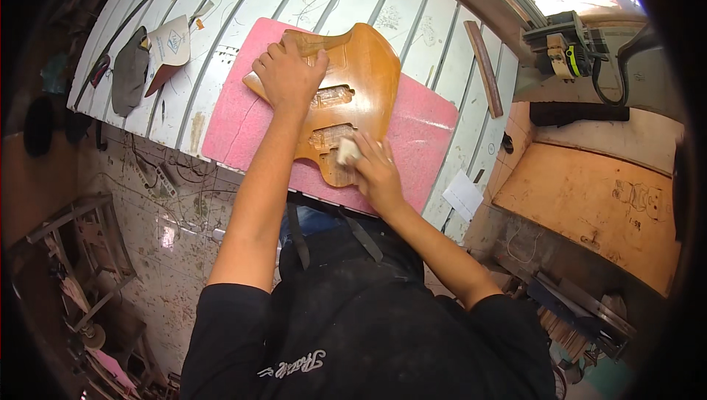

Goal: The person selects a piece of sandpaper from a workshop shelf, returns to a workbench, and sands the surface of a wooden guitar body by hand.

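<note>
An amber-brown wooden electric guitar body [372, 76] with routed cavities lies flat on a pink pad [427, 124]. My left hand [289, 76] grips its upper left part, the thumb apart from the fingers, which reach over the edge; the fingertips are partly hidden. My right hand [374, 168] is at the body's near end. Its fingers hold a small pale block [349, 152] against the wood beside the lower cavity; the hand is slightly blurred, and whether the block is a sanding pad I cannot tell.
The pad rests on a white slatted table [195, 131]. At its left lie a folded sandpaper sheet [168, 50], a grey cloth [131, 72] and a dark cable [125, 21]. A wooden strip [484, 69] and white paper [463, 195] lie at the right. A brown board [589, 209] stands beyond.
</note>
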Demonstrator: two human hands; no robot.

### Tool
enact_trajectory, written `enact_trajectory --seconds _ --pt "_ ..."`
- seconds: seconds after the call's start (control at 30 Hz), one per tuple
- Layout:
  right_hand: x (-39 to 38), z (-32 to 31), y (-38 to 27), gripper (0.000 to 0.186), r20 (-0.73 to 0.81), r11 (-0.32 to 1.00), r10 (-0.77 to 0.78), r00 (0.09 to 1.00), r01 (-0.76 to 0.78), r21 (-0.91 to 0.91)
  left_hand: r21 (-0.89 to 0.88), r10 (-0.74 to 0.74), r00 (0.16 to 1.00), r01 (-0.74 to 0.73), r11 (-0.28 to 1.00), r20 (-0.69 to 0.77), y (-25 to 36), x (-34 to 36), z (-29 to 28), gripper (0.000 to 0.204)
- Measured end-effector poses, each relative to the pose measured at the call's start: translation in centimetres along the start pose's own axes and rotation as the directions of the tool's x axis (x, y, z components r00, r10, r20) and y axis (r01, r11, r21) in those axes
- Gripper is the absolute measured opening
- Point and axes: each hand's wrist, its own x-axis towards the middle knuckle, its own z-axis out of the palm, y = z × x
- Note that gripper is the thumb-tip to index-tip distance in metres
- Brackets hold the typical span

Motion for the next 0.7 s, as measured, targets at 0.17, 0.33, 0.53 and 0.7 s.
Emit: enact_trajectory --seconds 0.17,0.33,0.53,0.7 --pt "-0.4 -0.3 -0.1 0.022 -0.032 0.999 0.024 0.999 -0.023 0.044 -0.04 0.004 1.0 -0.004 0.999 -0.007 -0.1 -0.1 0.1 0.071" --pt "0.6 -0.9 -0.9 0.026 -0.054 1.0 0.003 0.999 -0.002 0.011 -0.014 0.016 1.0 -0.016 1.0 -0.016 -0.2 -0.1 0.4 0.074" --pt "-0.1 -1.5 -1.7 0.016 -0.131 0.998 0.011 0.991 -0.004 0.06 -0.011 0.043 0.998 -0.043 0.999 -0.046 -0.3 -0.1 0.6 0.076" --pt "0.8 -0.8 -1.0 0.014 -0.098 0.996 0.091 0.991 -0.088 0.031 -0.001 0.018 1.0 -0.018 1.0 -0.012 -0.2 -0.2 0.3 0.07"
